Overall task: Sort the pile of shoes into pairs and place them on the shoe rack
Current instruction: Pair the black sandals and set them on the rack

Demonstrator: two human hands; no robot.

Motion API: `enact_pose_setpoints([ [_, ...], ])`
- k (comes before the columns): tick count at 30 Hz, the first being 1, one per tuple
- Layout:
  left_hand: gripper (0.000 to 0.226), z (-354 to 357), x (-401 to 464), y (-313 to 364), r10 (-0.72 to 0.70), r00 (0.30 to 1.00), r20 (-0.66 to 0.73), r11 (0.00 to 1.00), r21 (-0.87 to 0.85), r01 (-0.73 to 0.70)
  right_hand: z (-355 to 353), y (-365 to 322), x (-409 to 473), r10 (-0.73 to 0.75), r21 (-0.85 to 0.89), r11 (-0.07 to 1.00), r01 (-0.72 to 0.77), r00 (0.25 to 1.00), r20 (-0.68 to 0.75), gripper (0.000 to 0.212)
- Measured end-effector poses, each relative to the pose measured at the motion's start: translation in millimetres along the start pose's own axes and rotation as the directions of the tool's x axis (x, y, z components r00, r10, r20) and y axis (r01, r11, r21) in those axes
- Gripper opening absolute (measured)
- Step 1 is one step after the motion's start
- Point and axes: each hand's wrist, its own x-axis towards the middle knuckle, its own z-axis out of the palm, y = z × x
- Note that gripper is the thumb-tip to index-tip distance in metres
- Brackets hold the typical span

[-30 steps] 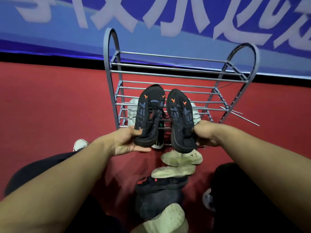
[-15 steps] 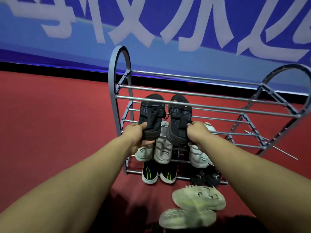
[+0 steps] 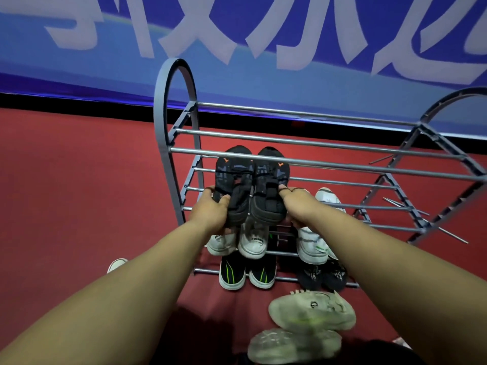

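Observation:
I hold a pair of black shoes with orange marks side by side inside the grey metal shoe rack point(image 3: 311, 162), toes under its upper front bar. My left hand point(image 3: 210, 212) grips the heel of the left black shoe point(image 3: 233, 183). My right hand point(image 3: 295, 202) grips the heel of the right black shoe point(image 3: 270, 185). Below them a white pair point(image 3: 238, 242) and another white shoe point(image 3: 312, 242) sit on a lower shelf. A black pair with green stripes point(image 3: 246, 273) and a dark pair point(image 3: 322, 277) sit on the bottom shelf.
Two pale green sneakers point(image 3: 312, 310) lie stacked on the red floor in front of the rack. A white shoe tip point(image 3: 116, 264) shows beside my left forearm. Loose metal rods point(image 3: 405, 206) stick out at the rack's right end. A blue banner wall stands behind.
The black pair has gone from held soles-up in front of the rack to pushed deeper into a shelf, toes under the upper bar. The view has moved closer to the rack.

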Motion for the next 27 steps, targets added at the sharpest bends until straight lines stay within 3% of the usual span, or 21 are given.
enact_pose_setpoints([
  [3,0.057,-4,3,-3,0.084,0.995,-0.045,0.936,0.346,-0.063,-3,3,-3,-0.076,-0.089,0.994,0.07,0.995,-0.063,0.056],
  [5,0.054,-5,-3,1,0.149,0.987,-0.068,0.831,0.549,-0.087,-6,4,-7,-0.123,-0.165,0.981,0.104,0.987,-0.107,0.049],
  [8,0.058,-13,-7,7,0.233,0.968,-0.096,0.687,0.72,-0.094,-10,15,-11,-0.165,-0.226,0.964,0.14,0.981,-0.098,0.044],
  [12,0.041,-29,-25,14,0.359,0.921,-0.153,0.671,0.728,-0.14,-15,38,-34,-0.236,-0.296,0.932,0.209,0.97,-0.058,0.044],
  [15,0.03,-18,-60,14,0.521,0.832,-0.189,0.681,0.68,-0.272,-26,68,-68,-0.396,-0.372,0.858,0.354,0.918,-0.04,0.047],
  [19,0.019,13,-109,-6,0.6,0.797,-0.067,0.638,0.641,-0.427,-26,102,-99,-0.434,-0.478,0.778,0.407,0.899,0.059,0.047],
  [22,0.016,25,-134,-34,0.559,0.826,0.074,0.603,0.646,-0.467,-14,108,-111,-0.36,-0.524,0.754,0.396,0.916,0.174,0.049],
  [27,0.023,50,-159,-101,0.288,0.946,0.148,0.721,0.616,-0.317,39,129,-145,-0.217,-0.462,0.833,0.304,0.948,0.233,0.046],
])
